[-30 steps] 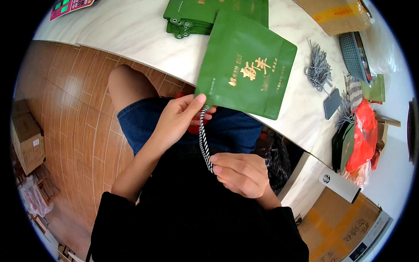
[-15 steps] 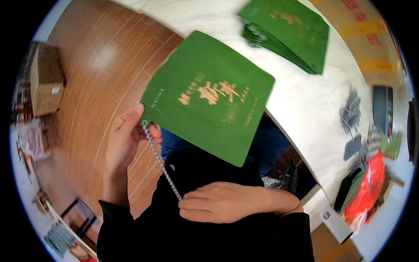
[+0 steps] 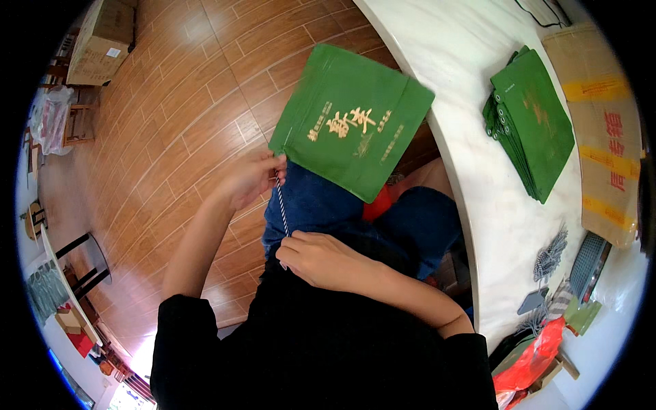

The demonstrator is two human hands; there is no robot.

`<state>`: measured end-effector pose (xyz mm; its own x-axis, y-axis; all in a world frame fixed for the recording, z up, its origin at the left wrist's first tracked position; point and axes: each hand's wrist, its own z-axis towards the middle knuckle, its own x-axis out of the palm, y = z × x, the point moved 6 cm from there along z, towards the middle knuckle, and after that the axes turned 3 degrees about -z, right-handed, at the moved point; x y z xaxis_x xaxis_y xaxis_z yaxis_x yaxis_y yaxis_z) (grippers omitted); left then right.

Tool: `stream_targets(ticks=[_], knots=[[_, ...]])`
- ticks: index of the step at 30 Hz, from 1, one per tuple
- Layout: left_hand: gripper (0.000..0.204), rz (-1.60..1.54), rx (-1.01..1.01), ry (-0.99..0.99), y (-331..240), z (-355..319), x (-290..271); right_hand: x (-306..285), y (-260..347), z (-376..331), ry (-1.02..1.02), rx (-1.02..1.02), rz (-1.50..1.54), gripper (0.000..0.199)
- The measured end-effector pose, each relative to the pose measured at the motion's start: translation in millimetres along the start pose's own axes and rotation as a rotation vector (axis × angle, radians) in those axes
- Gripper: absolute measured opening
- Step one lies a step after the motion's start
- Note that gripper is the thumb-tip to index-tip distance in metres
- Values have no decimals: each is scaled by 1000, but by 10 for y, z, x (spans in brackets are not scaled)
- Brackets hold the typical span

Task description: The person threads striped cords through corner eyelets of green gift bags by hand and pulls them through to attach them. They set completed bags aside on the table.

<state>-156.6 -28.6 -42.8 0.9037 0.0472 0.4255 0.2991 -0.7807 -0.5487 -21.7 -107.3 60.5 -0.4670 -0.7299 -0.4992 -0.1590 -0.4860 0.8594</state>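
Note:
A flat green pouch (image 3: 348,126) with gold lettering hangs tilted over my lap, held by its lower left corner. My left hand (image 3: 256,179) pinches that corner, where a grey-and-white twisted cord (image 3: 281,205) comes out. Below it, my right hand (image 3: 321,258) has its fingers closed on the cord, which runs fairly straight between the two hands. Its lower end is mostly hidden by the right hand. On the white table (image 3: 444,75) to the right, a fanned stack of similar green pouches (image 3: 540,130) shows metal eyelets along one edge.
Beyond the stack stands a cardboard box (image 3: 601,123) with yellow tape. A bundle of grey-and-white cords (image 3: 550,256), a dark tag (image 3: 533,301), a grey basket (image 3: 589,266) and a red plastic bag (image 3: 533,359) lie farther down the table. Another carton (image 3: 102,41) sits far left.
The view has shifted, so the table and stack appear farther right. The pouch looks smaller and farther off. My hands are closer together, with less cord showing between them.

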Motion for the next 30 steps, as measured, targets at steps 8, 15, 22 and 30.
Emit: stream_targets(ticks=[8, 15, 22, 30], knots=[[19, 717, 154, 35, -1, 1, -28, 338, -180, 275, 97, -11, 17, 9], [16, 921, 120, -116, -34, -70, -200, 400, -221, 407, 137, -41, 110, 12], [19, 1012, 307, -226, -155, -147, -202, 354, -227, 359, 121, -25, 126, 12], [19, 1278, 849, -267, -490, -514, 276, -953, -336, 604, -250, 12, 269, 8]])
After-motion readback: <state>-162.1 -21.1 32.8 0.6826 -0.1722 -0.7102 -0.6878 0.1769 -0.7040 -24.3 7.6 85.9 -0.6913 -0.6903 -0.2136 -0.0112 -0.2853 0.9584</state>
